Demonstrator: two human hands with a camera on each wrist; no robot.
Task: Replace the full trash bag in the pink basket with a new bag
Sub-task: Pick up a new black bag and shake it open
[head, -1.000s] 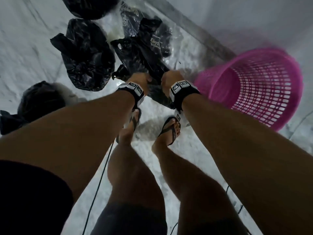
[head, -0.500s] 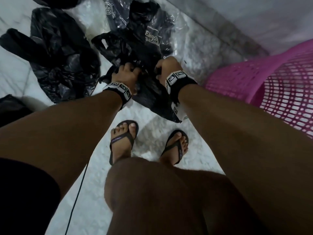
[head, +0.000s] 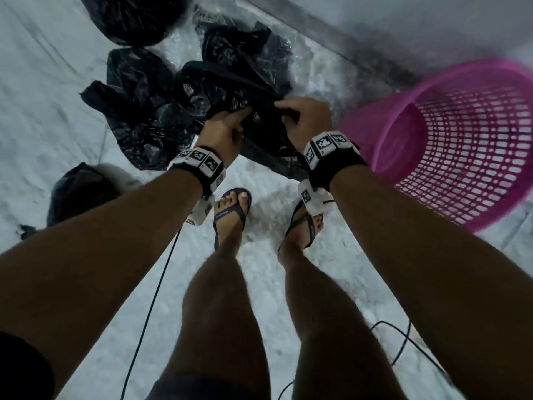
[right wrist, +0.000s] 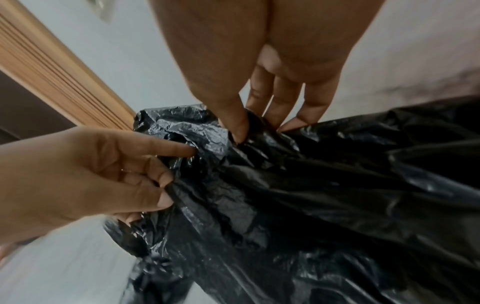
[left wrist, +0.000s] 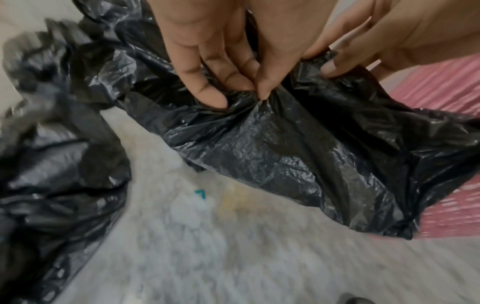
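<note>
Sandals [head: 230, 215], cable [head: 150, 307], white floor [head: 43, 111]

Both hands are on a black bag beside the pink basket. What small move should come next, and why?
Probably pull the hands apart to open the bag's mouth. The left hand and right hand pinch the crumpled edge of the black bag close together, and the pink basket holds no bag.

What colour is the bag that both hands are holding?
Black, glossy and crinkled; the bag shows best in the left wrist view.
</note>
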